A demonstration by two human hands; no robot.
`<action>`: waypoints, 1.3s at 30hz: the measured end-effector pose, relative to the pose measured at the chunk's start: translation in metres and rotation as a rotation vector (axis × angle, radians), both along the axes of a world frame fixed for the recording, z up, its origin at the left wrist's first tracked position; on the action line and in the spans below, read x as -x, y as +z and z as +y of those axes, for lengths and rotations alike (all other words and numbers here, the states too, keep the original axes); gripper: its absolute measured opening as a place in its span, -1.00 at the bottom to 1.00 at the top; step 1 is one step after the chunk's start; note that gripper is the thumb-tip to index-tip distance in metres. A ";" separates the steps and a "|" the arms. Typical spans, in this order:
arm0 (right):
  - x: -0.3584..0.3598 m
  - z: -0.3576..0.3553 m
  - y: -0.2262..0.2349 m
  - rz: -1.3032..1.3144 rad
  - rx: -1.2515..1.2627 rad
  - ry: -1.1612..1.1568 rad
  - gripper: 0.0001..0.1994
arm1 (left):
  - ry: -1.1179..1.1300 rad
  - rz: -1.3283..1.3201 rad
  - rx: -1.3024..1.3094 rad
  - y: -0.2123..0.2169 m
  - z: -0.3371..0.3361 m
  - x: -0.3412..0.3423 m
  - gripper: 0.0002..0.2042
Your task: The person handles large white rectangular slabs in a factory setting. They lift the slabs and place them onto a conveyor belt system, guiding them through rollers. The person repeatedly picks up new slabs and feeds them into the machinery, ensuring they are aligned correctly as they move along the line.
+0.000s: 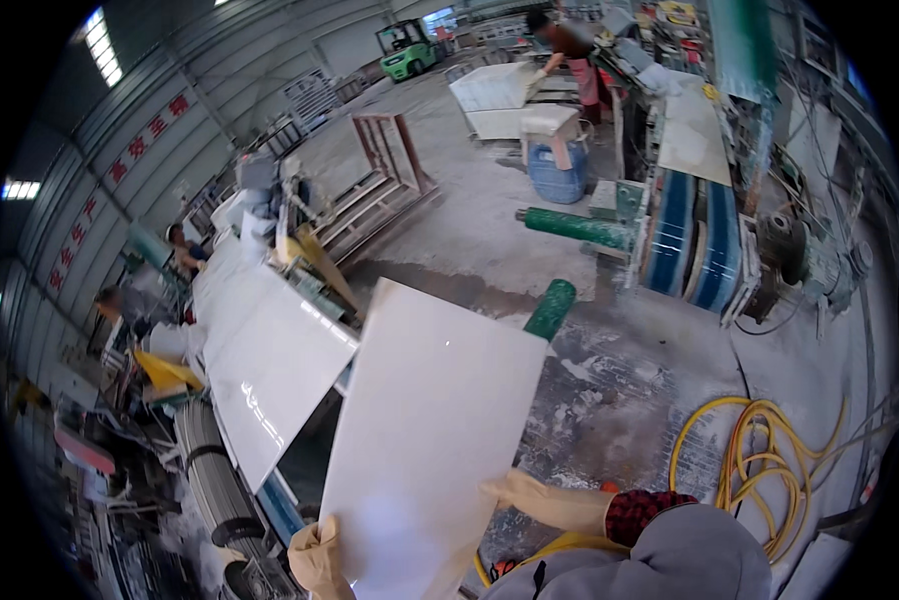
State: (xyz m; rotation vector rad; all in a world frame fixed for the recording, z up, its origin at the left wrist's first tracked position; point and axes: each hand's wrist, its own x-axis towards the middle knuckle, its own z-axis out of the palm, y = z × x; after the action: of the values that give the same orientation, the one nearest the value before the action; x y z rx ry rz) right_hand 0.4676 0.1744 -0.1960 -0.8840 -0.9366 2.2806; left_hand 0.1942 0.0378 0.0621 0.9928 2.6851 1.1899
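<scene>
The person holds a large white slab [429,440] in both gloved hands, tilted up in front of the body, its far corner near a green roller [551,308]. The left hand [316,560], in a tan glove, grips the slab's lower left edge, fingers closed around it. The right hand [529,497], also in a tan glove, presses against the slab's right edge with the fingers closed on it; a red checked cuff [641,510] shows at the wrist.

Just left of the held slab, another white slab [269,375] lies flat on a long conveyor line [219,480] with grey rollers. On the wet grey floor [609,390] to the right lies a coiled yellow hose [759,465]. Farther off stand a blue barrel [557,170], a green forklift [407,48], and another person [569,45] bending over a white slab on a cart.
</scene>
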 end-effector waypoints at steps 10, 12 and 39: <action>-0.276 0.214 0.152 -0.632 -0.706 -0.504 -0.40 | -0.426 -0.455 -0.098 -0.054 0.245 -0.191 -0.42; -0.317 0.219 0.194 -0.660 -0.623 -0.594 -0.44 | -0.538 -0.502 -0.121 -0.087 0.282 -0.221 -0.41; -0.600 0.349 -0.005 -1.044 0.300 -1.136 -0.46 | -1.129 -0.477 0.706 -0.196 0.611 -0.515 -0.44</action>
State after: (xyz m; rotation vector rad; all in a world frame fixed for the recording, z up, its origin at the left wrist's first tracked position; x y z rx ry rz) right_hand 1.0676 0.5234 -0.2006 -2.1121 -0.2155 0.8974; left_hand 0.7093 0.6485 -0.1340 1.4493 1.4752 0.1690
